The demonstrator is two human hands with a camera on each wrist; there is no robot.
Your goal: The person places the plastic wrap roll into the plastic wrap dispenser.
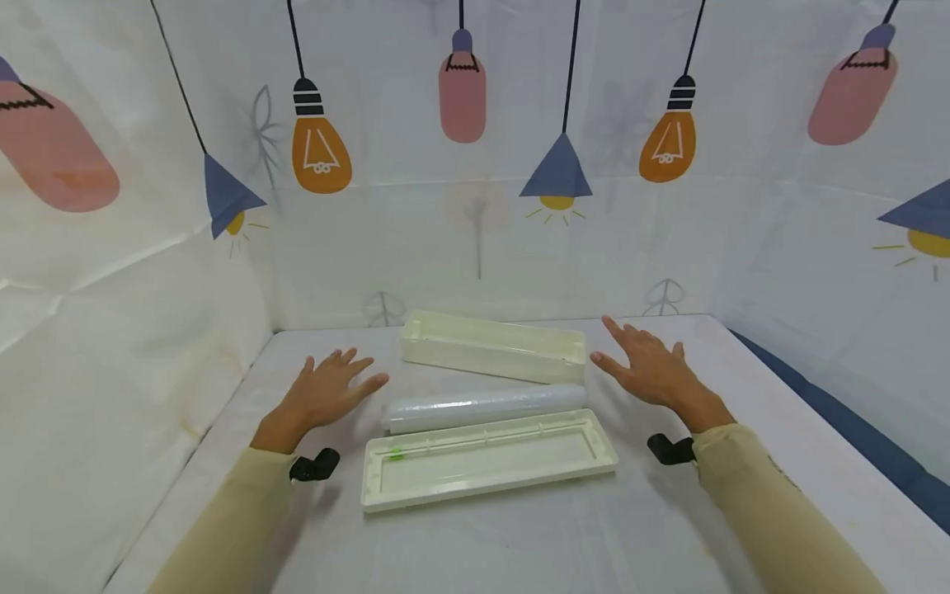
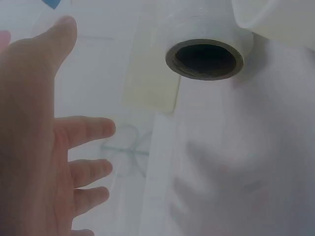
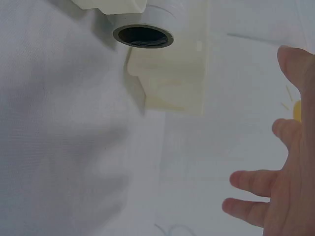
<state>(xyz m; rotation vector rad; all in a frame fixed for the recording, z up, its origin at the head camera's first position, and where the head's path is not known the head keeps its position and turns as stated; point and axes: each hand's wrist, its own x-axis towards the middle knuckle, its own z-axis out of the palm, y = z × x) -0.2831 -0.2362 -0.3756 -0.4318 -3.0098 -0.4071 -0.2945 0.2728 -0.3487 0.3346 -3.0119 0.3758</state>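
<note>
Between my hands lies a roll of clear plastic wrap, its dark hollow core end facing the left wrist camera. Behind it stands a long cream plastic box with its top uncovered. In front lies a matching shallow cream lid, inner side up, with a small green mark near its left end. My left hand hovers left of the roll, fingers spread and holding nothing. On the other side, my right hand is spread near the box's right end, also holding nothing.
All three things rest on a white-covered table. White fabric walls printed with lamps and bulbs enclose the back and sides. Black wrist mounts stick out inward from both sleeves. A blue strip runs beyond the right table edge.
</note>
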